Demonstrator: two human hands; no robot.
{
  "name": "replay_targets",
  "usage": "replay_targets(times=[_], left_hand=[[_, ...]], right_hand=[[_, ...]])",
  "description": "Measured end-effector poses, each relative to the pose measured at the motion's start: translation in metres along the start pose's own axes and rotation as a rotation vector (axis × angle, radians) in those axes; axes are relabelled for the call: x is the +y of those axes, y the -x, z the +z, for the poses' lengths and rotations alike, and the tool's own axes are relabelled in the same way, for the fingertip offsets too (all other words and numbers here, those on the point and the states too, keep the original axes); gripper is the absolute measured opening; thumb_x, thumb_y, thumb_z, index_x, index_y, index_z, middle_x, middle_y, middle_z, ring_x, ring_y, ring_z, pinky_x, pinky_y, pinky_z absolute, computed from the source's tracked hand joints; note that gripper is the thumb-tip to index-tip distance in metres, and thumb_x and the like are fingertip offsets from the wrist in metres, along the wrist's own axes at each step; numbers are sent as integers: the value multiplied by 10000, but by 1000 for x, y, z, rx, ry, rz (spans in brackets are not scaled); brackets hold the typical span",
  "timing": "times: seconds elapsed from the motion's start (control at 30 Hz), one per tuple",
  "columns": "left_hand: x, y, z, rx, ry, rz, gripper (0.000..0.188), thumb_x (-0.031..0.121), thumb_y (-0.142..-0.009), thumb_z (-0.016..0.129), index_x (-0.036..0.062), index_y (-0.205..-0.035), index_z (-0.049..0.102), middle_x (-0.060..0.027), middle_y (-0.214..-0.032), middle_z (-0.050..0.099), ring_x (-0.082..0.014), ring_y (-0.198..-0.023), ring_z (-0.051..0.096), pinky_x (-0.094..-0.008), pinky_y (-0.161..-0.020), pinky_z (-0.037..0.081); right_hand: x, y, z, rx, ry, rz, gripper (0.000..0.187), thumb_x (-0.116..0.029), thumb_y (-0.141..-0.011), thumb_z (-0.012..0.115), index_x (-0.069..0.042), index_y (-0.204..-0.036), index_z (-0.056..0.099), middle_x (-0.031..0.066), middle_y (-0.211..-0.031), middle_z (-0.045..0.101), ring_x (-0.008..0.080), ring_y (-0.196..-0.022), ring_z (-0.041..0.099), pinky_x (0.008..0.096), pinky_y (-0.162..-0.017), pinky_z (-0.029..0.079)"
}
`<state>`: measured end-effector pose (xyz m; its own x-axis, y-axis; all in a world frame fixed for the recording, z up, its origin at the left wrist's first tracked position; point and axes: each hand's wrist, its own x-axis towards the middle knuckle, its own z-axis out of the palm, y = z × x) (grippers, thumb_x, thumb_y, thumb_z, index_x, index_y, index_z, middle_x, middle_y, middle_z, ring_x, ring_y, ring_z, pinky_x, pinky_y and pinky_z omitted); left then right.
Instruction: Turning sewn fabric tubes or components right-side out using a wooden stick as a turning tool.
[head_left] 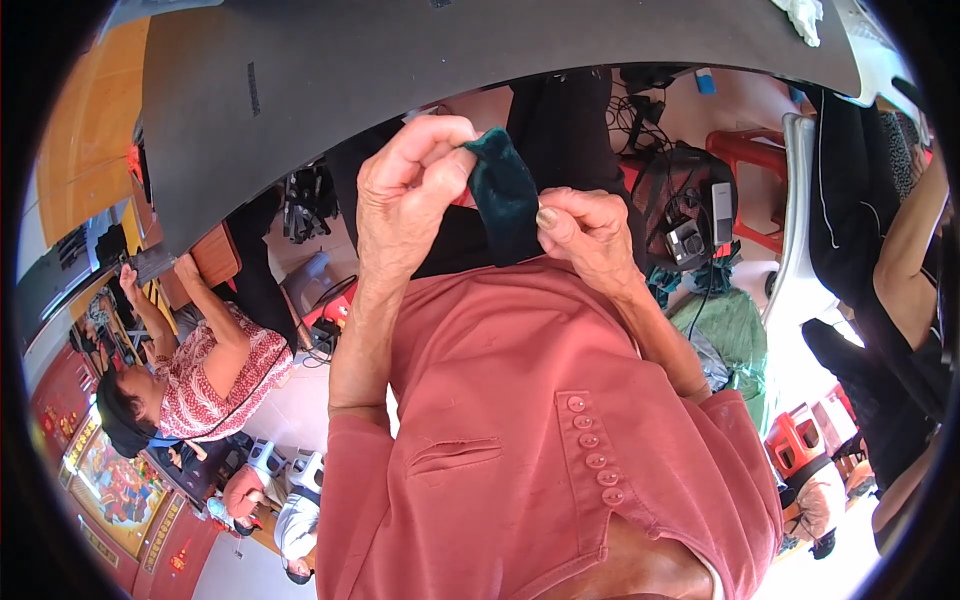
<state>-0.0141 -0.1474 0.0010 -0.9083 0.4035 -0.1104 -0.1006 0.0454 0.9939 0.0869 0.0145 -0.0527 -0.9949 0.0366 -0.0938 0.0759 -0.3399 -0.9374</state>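
Note:
A small strip of dark green, velvety cloth (503, 190) hangs between my two hands, above my lap and just short of the table's near edge. My left hand (415, 185) pinches its upper left corner between thumb and fingers. On the other side, my right hand (590, 232) grips the cloth's right edge, lower down, with thumb and forefinger. The cloth's lower end drops toward my dark trousers, and its outline there is hard to make out.
A dark grey table (480, 50) spans the top. Below it on the right are a black mesh bag (690, 205) with cables and devices, a red stool (750, 165) and green sheeting (735, 340). A person in a patterned top (215, 370) works at left; another person's arm (910, 260) is at right.

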Motion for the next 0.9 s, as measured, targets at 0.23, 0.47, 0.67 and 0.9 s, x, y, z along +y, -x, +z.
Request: replay_targets(times=[0.23, 0.47, 0.67, 0.9], left_hand=[[9, 4, 11, -32, -228, 210, 106, -39, -811, 570, -8, -907, 602, -23, -734, 593, -54, -624, 538, -202, -572, 437], [15, -2, 16, 2, 129, -120, 282, 216, -862, 443, 2, -931, 615, -52, -857, 663, -109, -730, 589, -231, -628, 450], [12, -7, 17, -83, -52, 90, 311, 280, -926, 448, 38, -948, 641, -34, -867, 683, -59, -692, 569, -203, -557, 441], [17, -2, 23, -78, -132, 111, 235, 221, -951, 510, 21, -981, 629, -24, -825, 683, -25, -632, 539, -177, -520, 412]], right_hand=[[-3, 0, 13, 279, 8, 24, 139, -104, -878, 625, 25, -910, 668, 20, -644, 561, 42, -536, 456, 190, -479, 359], [-4, 2, 17, 369, 297, -271, 138, 34, -790, 672, 38, -926, 645, 46, -737, 585, 65, -592, 488, 185, -505, 365], [-8, 2, 22, 309, 318, -253, 121, 46, -778, 669, 38, -898, 651, 40, -753, 585, 57, -593, 484, 181, -501, 353], [-5, 2, 23, 394, 402, -314, 142, 27, -795, 672, 19, -937, 670, 62, -789, 605, 77, -604, 530, 196, -511, 402]])
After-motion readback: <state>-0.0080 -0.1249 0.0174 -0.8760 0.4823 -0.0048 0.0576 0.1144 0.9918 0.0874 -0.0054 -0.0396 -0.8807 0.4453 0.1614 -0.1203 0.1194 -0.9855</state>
